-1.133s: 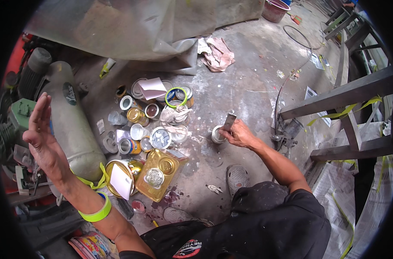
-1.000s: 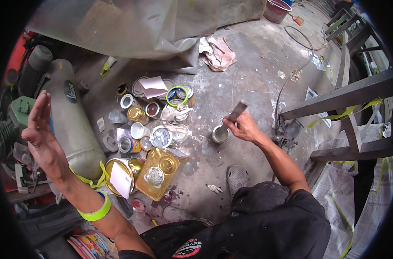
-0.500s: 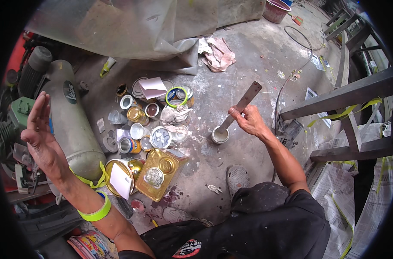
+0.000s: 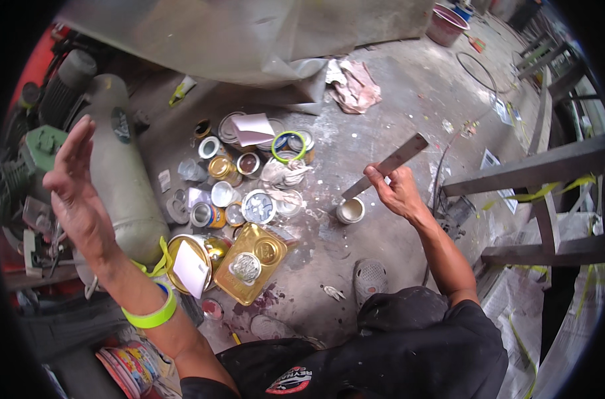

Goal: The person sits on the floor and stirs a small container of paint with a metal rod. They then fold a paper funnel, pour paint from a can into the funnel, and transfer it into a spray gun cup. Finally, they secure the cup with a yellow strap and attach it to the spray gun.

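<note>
Right hand (image 4: 398,192) grips 1 strip (image 4: 399,156), its lower end near the cup (image 4: 351,211); contact cannot be confirmed. Left hand (image 4: 80,206) is raised, fully unclenched, holding nothing.

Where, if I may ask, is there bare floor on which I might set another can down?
Speckled bare floor shows between the pink cloth and the flat strip in the right hand. A smaller patch lies between the gold tin and the grey clog, beyond a pale scrap. It is crowded to the left, where cans cluster beside the tank.
</note>
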Demonstrator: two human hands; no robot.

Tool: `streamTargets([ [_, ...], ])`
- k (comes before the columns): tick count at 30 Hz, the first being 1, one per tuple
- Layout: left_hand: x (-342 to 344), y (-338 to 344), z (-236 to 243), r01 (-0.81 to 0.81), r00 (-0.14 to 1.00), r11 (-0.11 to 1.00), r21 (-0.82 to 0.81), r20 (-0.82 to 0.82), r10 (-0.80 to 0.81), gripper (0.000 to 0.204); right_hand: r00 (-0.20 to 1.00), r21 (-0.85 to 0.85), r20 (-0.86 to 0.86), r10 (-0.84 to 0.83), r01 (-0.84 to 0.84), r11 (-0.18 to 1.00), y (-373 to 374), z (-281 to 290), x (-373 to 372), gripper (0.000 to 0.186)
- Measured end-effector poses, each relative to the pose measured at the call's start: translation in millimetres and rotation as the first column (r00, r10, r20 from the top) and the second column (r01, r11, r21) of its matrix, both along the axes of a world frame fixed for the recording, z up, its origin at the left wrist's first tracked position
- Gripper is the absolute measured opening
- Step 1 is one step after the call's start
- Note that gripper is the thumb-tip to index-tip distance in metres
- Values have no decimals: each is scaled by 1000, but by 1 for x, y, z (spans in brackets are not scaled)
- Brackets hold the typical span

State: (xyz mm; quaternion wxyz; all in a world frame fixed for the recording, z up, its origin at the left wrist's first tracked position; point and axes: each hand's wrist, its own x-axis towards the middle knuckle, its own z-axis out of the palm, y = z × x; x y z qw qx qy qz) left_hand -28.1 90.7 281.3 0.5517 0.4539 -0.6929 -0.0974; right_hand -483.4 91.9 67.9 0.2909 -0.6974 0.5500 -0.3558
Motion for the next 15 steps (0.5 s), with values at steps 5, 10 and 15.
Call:
streamTargets([
  [5, -14, -7, -3, 41, 997, 998, -52, -68, -44, 82, 868, -285, -207, 452, -495, 820, -11, 23, 60, 24],
  [10, -14, -2, -2, -15, 999, 1000, 12, -33, 15, 82, 560, -365, -648, 516, -823, 435, -33, -24, 138, 43],
  [15, -3, 1, -12, -50, 995, 998, 42, -88, 54, 83, 485, -329, -758, 437, -862, 385, -52, -83, 168, 39],
])
